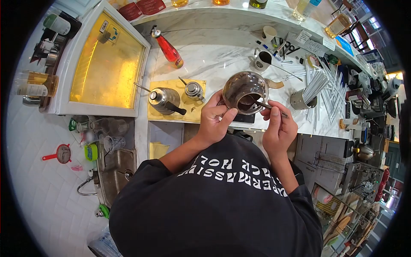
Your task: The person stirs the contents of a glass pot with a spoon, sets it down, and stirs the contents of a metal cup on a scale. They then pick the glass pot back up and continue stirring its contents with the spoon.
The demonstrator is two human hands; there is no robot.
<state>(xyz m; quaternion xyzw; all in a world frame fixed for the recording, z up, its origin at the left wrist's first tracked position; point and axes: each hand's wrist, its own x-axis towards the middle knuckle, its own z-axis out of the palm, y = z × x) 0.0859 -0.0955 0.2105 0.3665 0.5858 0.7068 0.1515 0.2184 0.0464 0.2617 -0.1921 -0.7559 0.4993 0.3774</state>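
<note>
My left hand (215, 121) grips the rim of a shiny metal pot (245, 91) and tilts it so its dark inside faces me. My right hand (279, 126) holds a thin metal spoon (269, 106) whose tip reaches into the pot's mouth. The pot hangs above the white marble counter (214, 60), over a dark flat thing partly hidden beneath it. Black sleeves with white lettering cover my arms.
A gooseneck kettle (165, 100) and a small metal pitcher (194, 90) stand on a yellow mat (159, 115). A red bottle (169, 50), cups, a tin of straws (303, 99), a yellow-lidded chest (105, 64) and a sink (116, 167) are around.
</note>
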